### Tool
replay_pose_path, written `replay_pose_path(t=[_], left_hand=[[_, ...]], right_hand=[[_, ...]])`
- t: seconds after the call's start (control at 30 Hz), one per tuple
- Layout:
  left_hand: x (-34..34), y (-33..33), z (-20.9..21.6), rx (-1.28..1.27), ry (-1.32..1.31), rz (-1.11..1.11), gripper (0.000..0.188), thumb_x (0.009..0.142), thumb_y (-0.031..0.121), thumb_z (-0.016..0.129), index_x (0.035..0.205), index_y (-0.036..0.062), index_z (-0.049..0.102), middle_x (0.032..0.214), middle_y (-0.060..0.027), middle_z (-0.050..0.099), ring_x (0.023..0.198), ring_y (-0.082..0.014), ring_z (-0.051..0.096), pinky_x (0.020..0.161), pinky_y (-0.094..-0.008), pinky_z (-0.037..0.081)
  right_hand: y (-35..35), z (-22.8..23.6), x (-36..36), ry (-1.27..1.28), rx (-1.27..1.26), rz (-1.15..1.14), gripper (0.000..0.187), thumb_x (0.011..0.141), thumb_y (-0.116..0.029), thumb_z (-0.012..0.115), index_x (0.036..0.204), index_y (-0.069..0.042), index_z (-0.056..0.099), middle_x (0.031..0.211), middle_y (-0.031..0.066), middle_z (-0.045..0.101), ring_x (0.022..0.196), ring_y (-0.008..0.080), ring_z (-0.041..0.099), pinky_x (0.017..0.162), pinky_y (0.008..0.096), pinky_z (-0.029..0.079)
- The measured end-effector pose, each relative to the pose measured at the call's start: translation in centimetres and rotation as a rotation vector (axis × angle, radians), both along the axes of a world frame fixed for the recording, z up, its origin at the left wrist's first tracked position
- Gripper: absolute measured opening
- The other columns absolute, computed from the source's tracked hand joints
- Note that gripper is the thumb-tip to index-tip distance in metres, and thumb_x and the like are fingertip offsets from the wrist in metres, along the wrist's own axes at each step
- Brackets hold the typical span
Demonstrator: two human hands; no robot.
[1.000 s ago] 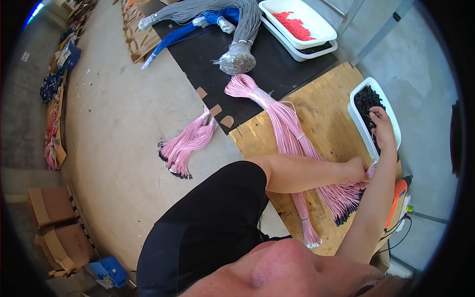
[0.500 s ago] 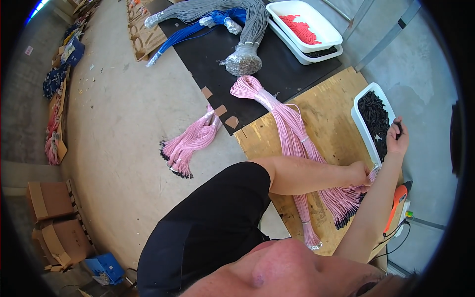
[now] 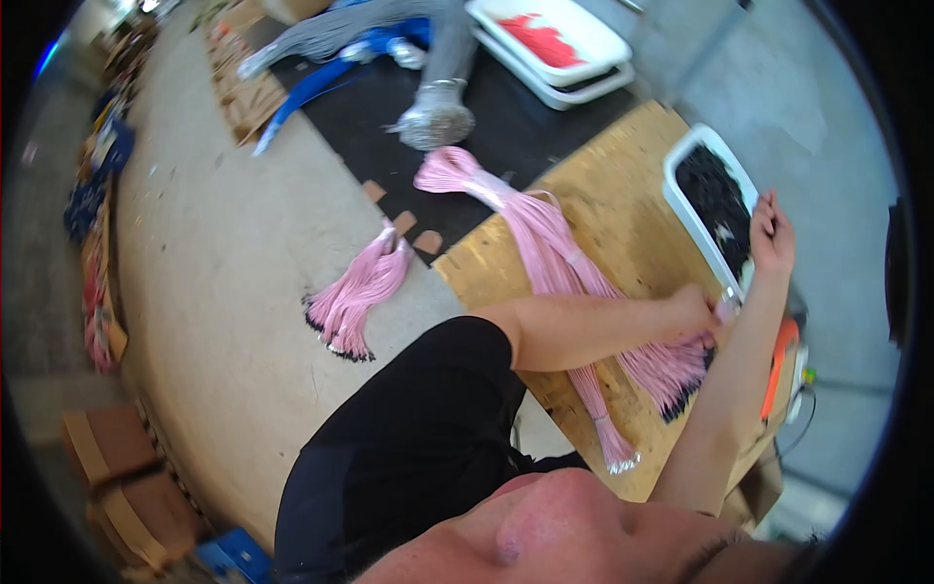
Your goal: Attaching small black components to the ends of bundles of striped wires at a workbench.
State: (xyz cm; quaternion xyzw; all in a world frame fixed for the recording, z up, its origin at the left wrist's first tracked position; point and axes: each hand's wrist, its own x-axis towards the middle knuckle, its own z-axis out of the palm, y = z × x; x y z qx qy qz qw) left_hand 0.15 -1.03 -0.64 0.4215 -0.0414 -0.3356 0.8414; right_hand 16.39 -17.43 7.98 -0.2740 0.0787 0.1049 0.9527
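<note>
My left hand (image 3: 699,310) is closed around the end of some pink wires, their pale, shiny tips (image 3: 728,304) poking out past the fingers. Under and beside that hand lies a long tied bundle of pink wires (image 3: 535,243) on the wooden board, many of its near ends capped in black. My right hand (image 3: 773,234) is raised at the right rim of a white tray (image 3: 671,185) full of small black pieces (image 3: 715,190). Its fingers are curled in, with a small dark piece showing between them, slightly blurred.
An orange tool (image 3: 780,365) lies at the board's right edge. Beyond are stacked white trays (image 3: 608,83) with red pieces and grey wire bundles (image 3: 438,112) on a black surface. Another pink bundle (image 3: 365,292) hangs at left; cardboard boxes (image 3: 112,443) stand on the floor.
The whole view has shifted, moving the table leftward in the picture. My right hand has moved a little off the black pieces, its fingers pointing up. My left hand still grips the wires.
</note>
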Motion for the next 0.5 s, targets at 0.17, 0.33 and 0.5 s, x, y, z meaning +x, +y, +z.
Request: replay_pose_path(t=[0.17, 0.33, 0.5], left_hand=[[0.1, 1.0, 1.2, 0.179, -0.182, -0.093, 0.017, 0.084, 0.008, 0.075, 0.097, -0.0013, 0.071, 0.079, -0.0084, 0.07, 0.064, -0.0152, 0.066, 0.058, -0.0296, 0.054], [0.4, 0.5, 0.2, -0.056, -0.157, -0.12, 0.013, 0.084, 0.003, 0.075, 0.095, -0.0018, 0.07, 0.077, -0.0031, 0.066, 0.06, -0.0102, 0.059, 0.054, -0.0234, 0.047], [0.0, 0.4, 0.4, -0.035, -0.237, -0.208, 0.011, 0.087, 0.002, 0.072, 0.097, -0.0015, 0.069, 0.08, -0.0042, 0.067, 0.067, -0.0107, 0.06, 0.062, -0.0244, 0.05]], right_hand=[[-1.9, 3.5, -7.9, -0.191, -0.217, -0.074, 0.016, 0.101, -0.008, 0.055, 0.116, -0.001, 0.056, 0.087, 0.0042, 0.057, 0.061, 0.0058, 0.042, 0.042, 0.0152, 0.03], [-2.9, 2.6, -16.5, -0.063, -0.356, -0.186, 0.02, 0.097, -0.02, 0.062, 0.107, -0.002, 0.06, 0.087, 0.0049, 0.058, 0.063, 0.0086, 0.047, 0.043, 0.0161, 0.033], [-1.8, -0.3, -23.4, 0.072, -0.648, -0.271, 0.025, 0.096, -0.02, 0.066, 0.109, 0.002, 0.065, 0.082, 0.0019, 0.061, 0.059, 0.0071, 0.048, 0.043, 0.0177, 0.032]])
